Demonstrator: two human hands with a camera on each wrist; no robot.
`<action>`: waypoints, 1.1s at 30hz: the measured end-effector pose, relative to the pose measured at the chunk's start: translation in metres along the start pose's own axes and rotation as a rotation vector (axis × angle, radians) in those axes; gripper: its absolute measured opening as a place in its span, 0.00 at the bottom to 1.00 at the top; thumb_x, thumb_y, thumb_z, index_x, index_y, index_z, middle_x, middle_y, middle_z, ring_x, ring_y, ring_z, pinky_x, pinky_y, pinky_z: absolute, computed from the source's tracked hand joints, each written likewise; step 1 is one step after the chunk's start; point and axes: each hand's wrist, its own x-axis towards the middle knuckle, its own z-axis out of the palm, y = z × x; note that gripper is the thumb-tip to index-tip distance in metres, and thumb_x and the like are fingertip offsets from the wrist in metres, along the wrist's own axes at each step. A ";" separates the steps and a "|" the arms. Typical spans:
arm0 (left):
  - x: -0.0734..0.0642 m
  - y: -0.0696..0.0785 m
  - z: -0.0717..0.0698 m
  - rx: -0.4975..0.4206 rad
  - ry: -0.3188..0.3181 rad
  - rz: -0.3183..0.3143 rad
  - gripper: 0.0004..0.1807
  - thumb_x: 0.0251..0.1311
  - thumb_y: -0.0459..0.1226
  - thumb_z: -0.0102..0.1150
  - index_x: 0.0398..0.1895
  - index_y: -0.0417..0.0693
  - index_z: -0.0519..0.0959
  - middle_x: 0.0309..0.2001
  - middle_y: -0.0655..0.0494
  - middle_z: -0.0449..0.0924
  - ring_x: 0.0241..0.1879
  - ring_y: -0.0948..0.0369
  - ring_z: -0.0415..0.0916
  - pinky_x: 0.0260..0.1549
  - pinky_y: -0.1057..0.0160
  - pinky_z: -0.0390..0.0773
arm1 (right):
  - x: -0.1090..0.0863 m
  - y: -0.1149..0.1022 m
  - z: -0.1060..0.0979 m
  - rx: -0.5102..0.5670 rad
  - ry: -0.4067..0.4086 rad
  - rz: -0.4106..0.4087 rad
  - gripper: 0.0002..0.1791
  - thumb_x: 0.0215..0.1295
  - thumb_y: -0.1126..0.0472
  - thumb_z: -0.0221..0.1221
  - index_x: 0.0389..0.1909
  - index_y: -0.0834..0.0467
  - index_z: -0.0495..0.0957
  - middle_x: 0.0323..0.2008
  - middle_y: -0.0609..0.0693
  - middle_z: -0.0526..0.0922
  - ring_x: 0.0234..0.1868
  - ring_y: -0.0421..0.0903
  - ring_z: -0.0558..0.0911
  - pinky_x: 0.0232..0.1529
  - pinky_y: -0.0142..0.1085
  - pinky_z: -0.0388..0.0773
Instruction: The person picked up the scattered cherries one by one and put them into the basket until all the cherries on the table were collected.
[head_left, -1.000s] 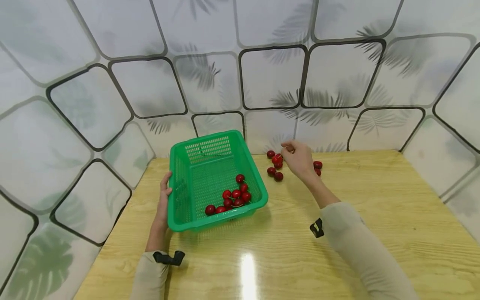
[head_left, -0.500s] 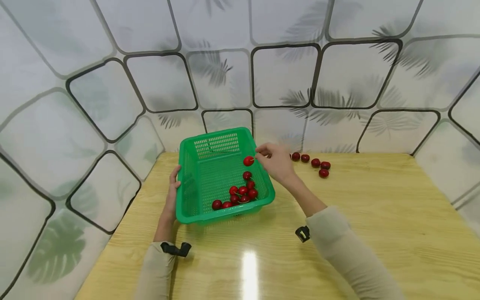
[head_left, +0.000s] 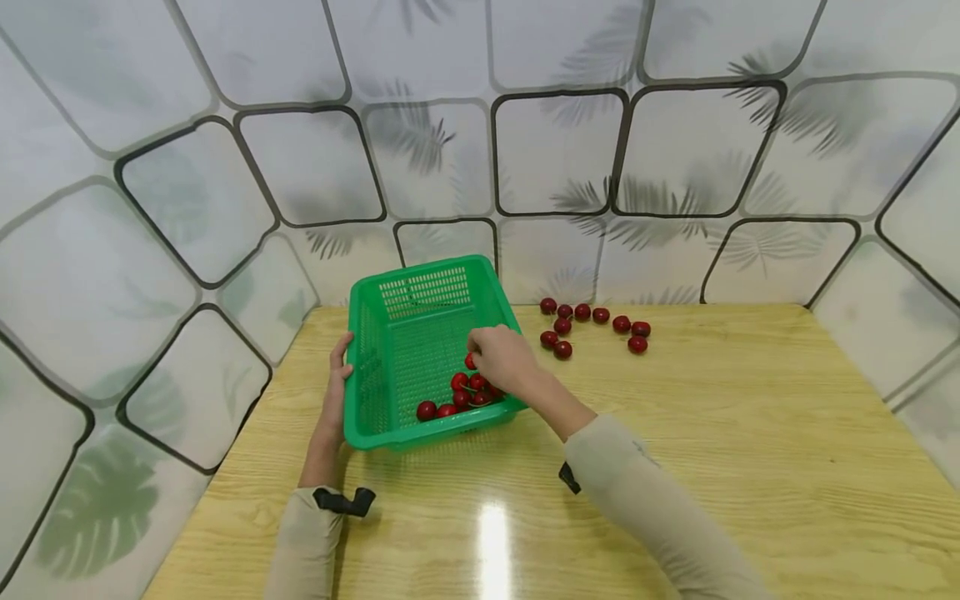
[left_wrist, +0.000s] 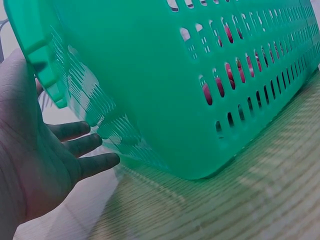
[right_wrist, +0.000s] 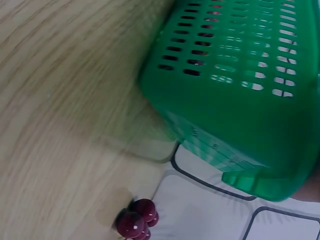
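Observation:
A green plastic basket (head_left: pixel 420 342) with slotted walls holds several red cherries (head_left: pixel 461 399), gathered at its near side. My left hand (head_left: pixel 335 392) holds the basket's left rim. In the left wrist view, the thumb side of my left hand (left_wrist: pixel 35 145) is at the rim, while three fingers (left_wrist: pixel 82 145) extend along the outer wall. My right hand (head_left: pixel 504 358) reaches over the right rim, its curled fingers pinching a bright red cherry (head_left: pixel 470 362) inside the basket. The right fingertips are hidden behind that hand.
Several more cherries (head_left: pixel 582 312) lie on the wooden table (head_left: pixel 712 433), right of the basket along the back edge. A patterned wall covering (head_left: pixel 555 150) rises directly behind the table. Black straps (head_left: pixel 345 502) are worn at both wrists.
My right hand has picked a cherry from the pile on the right, carried it left over the rim and lowered it into the basket. The left hand stays at the rim.

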 end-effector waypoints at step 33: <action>0.000 0.000 0.002 0.019 0.018 0.012 0.31 0.75 0.43 0.27 0.80 0.61 0.44 0.79 0.52 0.33 0.71 0.48 0.44 0.57 0.60 0.57 | 0.005 0.009 0.022 -0.185 -0.142 0.045 0.18 0.68 0.65 0.54 0.16 0.53 0.68 0.15 0.45 0.67 0.18 0.40 0.66 0.19 0.34 0.68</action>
